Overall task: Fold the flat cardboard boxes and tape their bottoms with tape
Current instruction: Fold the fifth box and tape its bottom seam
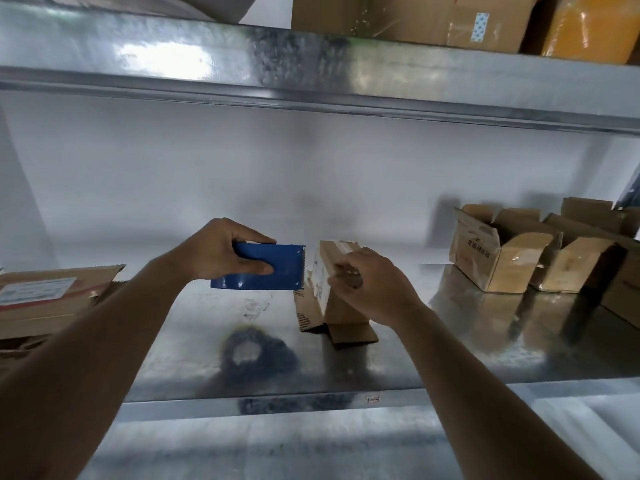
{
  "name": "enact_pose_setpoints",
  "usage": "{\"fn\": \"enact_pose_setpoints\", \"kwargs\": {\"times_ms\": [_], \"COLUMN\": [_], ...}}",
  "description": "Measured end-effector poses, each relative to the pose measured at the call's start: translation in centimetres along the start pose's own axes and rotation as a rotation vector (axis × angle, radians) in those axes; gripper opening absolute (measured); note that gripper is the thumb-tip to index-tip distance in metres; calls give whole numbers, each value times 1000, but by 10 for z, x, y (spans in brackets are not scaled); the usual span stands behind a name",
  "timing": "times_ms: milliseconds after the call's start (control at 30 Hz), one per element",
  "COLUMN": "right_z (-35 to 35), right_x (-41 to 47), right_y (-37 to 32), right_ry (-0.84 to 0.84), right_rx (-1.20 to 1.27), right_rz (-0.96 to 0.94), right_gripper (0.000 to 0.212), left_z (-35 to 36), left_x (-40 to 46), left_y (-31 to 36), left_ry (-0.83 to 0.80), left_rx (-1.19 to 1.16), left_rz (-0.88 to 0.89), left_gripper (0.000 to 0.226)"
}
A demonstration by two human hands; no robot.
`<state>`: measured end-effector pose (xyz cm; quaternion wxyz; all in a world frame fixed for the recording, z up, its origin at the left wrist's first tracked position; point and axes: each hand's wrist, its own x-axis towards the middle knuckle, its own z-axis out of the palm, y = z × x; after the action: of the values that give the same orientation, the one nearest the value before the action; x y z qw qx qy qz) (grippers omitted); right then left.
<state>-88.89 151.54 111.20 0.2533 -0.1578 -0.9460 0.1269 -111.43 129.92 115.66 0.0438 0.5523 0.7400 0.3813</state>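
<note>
Steel shelf (346, 368): approx 3 folded boxes (502, 251) parked right; flat stack (52, 299) left (unfolded). Left hand (221, 251) grips blue tape dispenser (266, 268), right hand (367, 282) clasps current box (329, 271), taping underway.

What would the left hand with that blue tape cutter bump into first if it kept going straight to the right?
Probably the small cardboard box that the right hand steadies; the tape cutter in the left hand has its toothed edge almost against it.

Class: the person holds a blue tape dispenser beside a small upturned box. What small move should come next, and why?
Probably draw the blue tape dispenser in the left hand away to cut the tape: its toothed edge sits at the small box, which the right hand steadies.
</note>
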Motion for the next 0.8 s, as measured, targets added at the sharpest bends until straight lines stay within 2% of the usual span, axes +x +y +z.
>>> {"fn": "enact_pose_setpoints", "kwargs": {"times_ms": [167, 367, 533, 800], "right_z": [17, 30, 32, 37], "right_x": [-2, -6, -7, -7], "right_y": [-10, -18, -19, -30], "right_ry": [77, 177, 220, 276], "right_rx": [-78, -115, -84, -142], "right_rz": [13, 44, 35, 101], "right_gripper": [43, 41, 33, 40], "left_z": [10, 20, 30, 47], "left_x": [-6, -20, -22, -22], "left_y": [-2, -5, 6, 12], "left_ry": [39, 124, 150, 220], "left_rx": [170, 261, 397, 550], "left_rz": [-15, -74, -110, -151], "left_gripper": [41, 33, 45, 44]}}
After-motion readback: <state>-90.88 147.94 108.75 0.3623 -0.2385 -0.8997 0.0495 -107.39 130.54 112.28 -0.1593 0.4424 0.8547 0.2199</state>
